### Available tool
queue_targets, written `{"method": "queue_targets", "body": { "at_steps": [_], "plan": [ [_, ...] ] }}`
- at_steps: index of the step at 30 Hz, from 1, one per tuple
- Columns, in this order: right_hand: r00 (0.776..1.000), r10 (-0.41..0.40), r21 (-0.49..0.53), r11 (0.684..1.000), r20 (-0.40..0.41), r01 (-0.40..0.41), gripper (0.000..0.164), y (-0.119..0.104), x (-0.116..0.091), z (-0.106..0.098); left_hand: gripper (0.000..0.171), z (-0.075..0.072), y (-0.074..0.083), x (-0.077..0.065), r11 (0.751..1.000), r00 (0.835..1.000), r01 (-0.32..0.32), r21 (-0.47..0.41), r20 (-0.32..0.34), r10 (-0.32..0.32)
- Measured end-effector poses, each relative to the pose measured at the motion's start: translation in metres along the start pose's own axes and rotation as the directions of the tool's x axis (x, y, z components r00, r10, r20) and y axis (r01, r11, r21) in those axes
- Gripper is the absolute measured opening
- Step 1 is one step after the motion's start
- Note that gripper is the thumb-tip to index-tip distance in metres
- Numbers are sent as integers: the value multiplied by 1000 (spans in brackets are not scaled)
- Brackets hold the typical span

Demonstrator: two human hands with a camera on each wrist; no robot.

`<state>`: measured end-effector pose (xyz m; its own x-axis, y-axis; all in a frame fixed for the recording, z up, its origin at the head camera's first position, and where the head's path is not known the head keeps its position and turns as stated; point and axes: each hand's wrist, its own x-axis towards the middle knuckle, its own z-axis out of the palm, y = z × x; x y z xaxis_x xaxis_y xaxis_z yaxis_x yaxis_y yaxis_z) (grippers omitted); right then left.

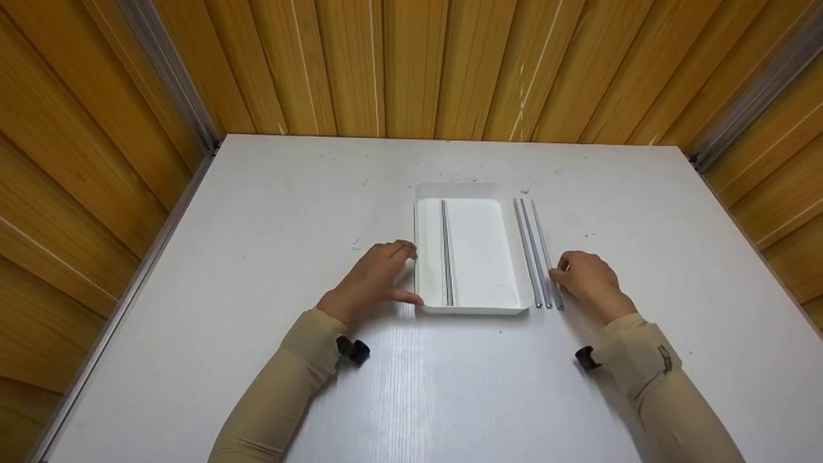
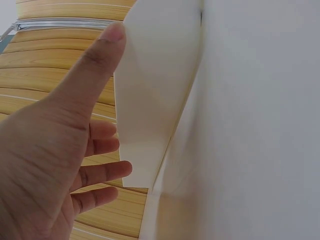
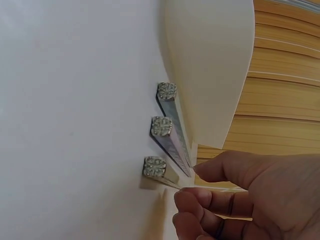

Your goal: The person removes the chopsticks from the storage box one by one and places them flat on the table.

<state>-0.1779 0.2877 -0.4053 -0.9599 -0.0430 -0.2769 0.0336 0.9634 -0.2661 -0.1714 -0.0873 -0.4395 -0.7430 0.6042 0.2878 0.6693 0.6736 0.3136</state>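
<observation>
A white tray (image 1: 472, 310) lies on the table with a slim metal chopstick (image 1: 445, 251) lengthwise inside it, left of its middle. Against the tray's left side rests my left hand (image 1: 376, 276), thumb at the near corner and fingers spread along the wall. Beside the tray's right wall lie three more metal chopsticks, their square patterned ends facing me. My right hand (image 1: 588, 280) pinches the outermost chopstick (image 3: 155, 167) between thumb and index finger; the fingertips partly hide the contact. The middle chopstick (image 3: 161, 126) and the one nearest the tray (image 3: 167, 91) lie untouched.
The white table (image 1: 289, 186) reaches back to a wood-slatted wall (image 1: 411, 71), with slatted panels at left and right too. Small dark marks dot the tabletop. A small black device (image 1: 353, 350) sits at each wrist.
</observation>
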Motion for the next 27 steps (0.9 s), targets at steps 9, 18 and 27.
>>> {"method": "queue_targets", "body": {
  "at_steps": [9,18,27],
  "plan": [
    [1000,-20,24,1000,-15,20,31,-2,-3,-6,77,0,0,-1,1000,1000,-4,-14,-5,4],
    [995,-71,48,996,-70,74,30,-11,-6,-12,81,1,0,0,1000,1000,-1,-2,-2,1],
    [986,-113,75,990,-119,123,29,-30,-8,-12,80,2,0,1,1000,1000,4,-7,1,-4]
  ]
}}
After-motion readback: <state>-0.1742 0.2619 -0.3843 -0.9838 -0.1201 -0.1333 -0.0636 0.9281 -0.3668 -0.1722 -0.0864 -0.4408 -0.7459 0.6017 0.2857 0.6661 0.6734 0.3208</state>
